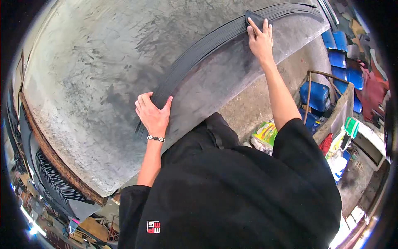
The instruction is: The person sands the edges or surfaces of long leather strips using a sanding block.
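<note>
Left hand [153,111] clasping near end of strip bundle [199,50], thumb and fingers astride; right hand [261,42] half-open on dark pad [254,15] atop bundle, grip unclear; bundle arcs between.

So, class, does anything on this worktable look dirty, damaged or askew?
Yes: dark smudges streak the pale worktable, perhaps rubbed-off dirt. Past the right hand, the black strips fan apart with uneven ends.
</note>
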